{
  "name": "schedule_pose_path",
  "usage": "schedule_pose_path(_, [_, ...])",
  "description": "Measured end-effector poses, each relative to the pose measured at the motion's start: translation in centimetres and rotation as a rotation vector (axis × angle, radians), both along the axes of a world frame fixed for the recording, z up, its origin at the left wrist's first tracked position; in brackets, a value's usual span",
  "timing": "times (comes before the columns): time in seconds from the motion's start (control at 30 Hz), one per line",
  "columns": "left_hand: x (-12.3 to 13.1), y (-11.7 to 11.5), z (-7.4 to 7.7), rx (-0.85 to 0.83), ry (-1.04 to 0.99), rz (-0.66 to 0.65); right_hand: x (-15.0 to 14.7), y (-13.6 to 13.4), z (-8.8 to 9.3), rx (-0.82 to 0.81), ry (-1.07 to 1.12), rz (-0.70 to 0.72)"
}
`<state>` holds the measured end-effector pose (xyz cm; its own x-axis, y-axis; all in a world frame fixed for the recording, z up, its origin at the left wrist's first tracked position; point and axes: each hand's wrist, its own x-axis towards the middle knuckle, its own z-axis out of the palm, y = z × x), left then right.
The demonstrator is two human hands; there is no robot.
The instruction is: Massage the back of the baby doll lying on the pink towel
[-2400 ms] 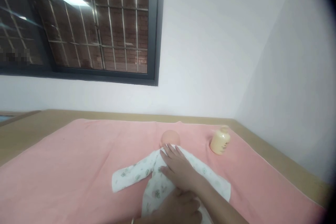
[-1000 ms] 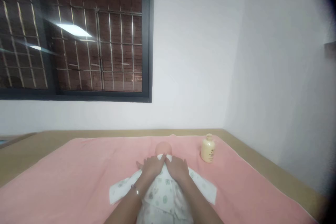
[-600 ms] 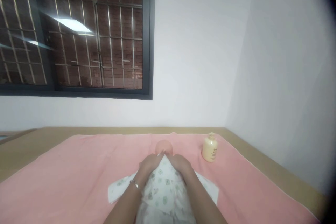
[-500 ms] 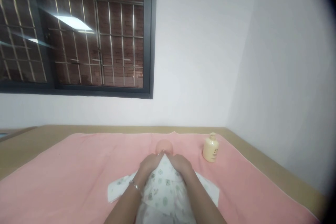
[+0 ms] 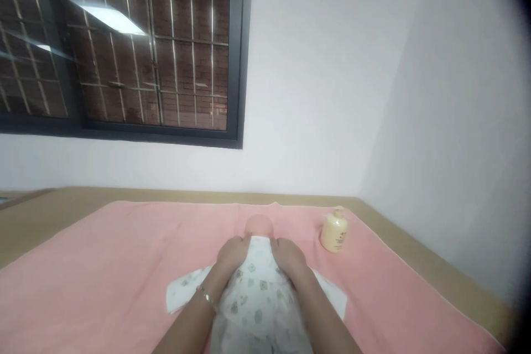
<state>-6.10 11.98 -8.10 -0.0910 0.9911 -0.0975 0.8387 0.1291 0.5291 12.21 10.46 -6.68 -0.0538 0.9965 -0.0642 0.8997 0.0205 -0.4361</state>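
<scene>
A doll-like figure with a smooth, round, pinkish head [image 5: 259, 225] lies on a pink cloth [image 5: 124, 254]. White clothing with small green prints [image 5: 259, 287] covers its body, and its sleeves spread out to both sides. My left hand [image 5: 233, 253] is closed on the garment's upper edge, left of the neck. On the right of the neck, my right hand [image 5: 289, 256] is closed on the same edge. The fabric between my hands lies nearly straight across. Most fingertips are hidden beneath the cloth. A bracelet [image 5: 206, 295] circles my left wrist.
A cream bottle [image 5: 334, 230] stands on the pink cloth, right of the head. The cloth lies over a tan surface [image 5: 53, 215] that meets a white wall [image 5: 315, 77]. A dark-framed window [image 5: 238, 66] with bars behind it is at the upper left.
My hands have moved apart, and the garment's upper edge between them has gone from a peak to a wider, flatter line. The view has tilted slightly.
</scene>
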Motion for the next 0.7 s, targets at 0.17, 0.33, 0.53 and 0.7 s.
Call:
schedule_pose_path(0.17, [0.2,-1.1,0.8,0.072,0.019,-0.055,-0.7,-2.8,1.7,0.043,-0.094,0.068])
schedule_pose_path(0.33, [1.2,-3.4,2.1,0.111,0.133,-0.139,-1.6,-4.2,2.4,0.114,-0.081,0.116])
schedule_pose_path(0.53, [2.3,-4.8,3.0,0.116,0.265,-0.174,-0.6,-1.6,1.0,0.056,-0.020,0.062])
schedule_pose_path(0.7, [0.7,-3.7,2.9,-0.011,0.086,-0.138,0.0,-2.2,1.5,0.059,-0.008,0.157])
